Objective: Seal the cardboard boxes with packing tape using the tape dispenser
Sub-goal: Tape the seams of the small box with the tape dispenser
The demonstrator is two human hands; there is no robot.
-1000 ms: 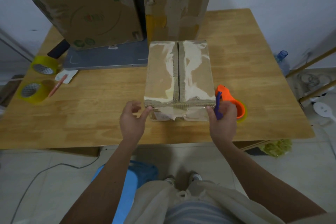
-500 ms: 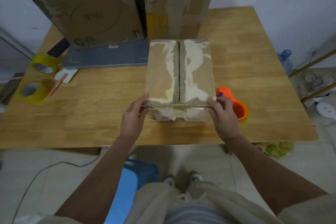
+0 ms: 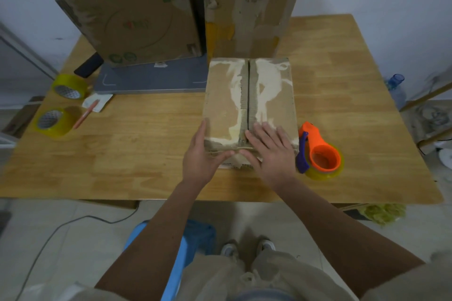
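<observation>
Under both hands (image 3: 241, 154) (fingers flat): box (image 3: 249, 95).

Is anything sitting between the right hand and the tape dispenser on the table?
Nothing visible does. The right hand lies flat on the near end of the small cardboard box, and the orange tape dispenser sits on the table just to its right, with only bare wood between them. The left hand holds the box's near left corner.

Right hand (image 3: 270, 154) off the tape dispenser (image 3: 320, 154), now flat on the box (image 3: 249, 98) top.
</observation>
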